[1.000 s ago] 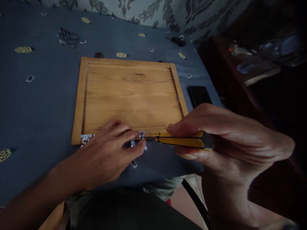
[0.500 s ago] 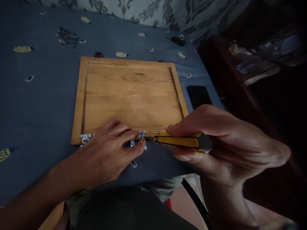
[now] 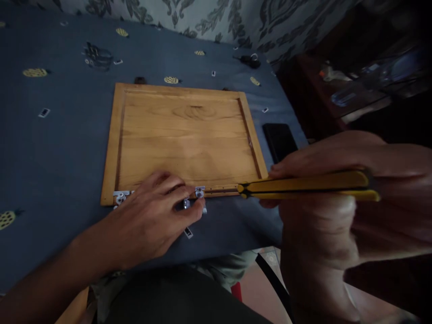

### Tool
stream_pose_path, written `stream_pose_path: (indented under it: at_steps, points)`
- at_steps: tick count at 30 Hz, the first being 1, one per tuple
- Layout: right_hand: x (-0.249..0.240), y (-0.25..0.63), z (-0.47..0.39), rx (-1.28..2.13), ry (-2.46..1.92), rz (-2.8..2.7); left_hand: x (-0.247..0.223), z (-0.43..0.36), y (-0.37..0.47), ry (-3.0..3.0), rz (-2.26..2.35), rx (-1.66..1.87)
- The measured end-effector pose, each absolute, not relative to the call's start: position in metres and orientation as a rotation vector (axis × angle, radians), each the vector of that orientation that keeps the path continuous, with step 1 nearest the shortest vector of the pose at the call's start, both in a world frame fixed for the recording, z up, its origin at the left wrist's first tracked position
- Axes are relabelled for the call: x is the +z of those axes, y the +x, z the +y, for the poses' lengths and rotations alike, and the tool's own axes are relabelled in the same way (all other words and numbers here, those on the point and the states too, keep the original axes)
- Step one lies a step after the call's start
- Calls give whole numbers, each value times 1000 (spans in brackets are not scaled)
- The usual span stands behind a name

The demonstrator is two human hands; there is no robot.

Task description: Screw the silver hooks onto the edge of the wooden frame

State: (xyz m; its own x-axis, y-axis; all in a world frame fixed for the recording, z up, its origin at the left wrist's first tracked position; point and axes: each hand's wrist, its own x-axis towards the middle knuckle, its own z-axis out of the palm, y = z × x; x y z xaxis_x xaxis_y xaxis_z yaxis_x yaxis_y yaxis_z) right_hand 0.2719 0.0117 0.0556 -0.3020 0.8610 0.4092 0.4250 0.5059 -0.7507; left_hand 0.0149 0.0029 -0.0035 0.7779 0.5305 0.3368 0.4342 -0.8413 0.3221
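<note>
Touching an already placed metal hinge [image 3: 200,191] along the near edge of the wooden panel [image 3: 185,135], left hand [image 3: 153,213] loosely open; gripping screwdriver [image 3: 303,185] in closed right hand [image 3: 324,227]; cannot tell whether fully fastened.

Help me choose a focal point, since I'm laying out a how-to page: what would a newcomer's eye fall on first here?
Probably the yellow-and-black screwdriver in the right hand, its handle bright against the dim right side. Next comes the framed wooden panel, lying mid-picture on the patterned blue cloth. The left hand lies over the panel's near edge, fingertips at a silvery metal fitting.
</note>
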Motion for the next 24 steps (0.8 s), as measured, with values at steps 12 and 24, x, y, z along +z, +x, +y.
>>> stream_pose_path:
  at_steps: [12, 24]
  points:
    - [19, 247, 14, 302, -954, -1741, -3, 3, 15, 2738, 763, 608]
    - [31, 246, 6, 573, -985, -1733, -2, 3, 15, 2734, 760, 605]
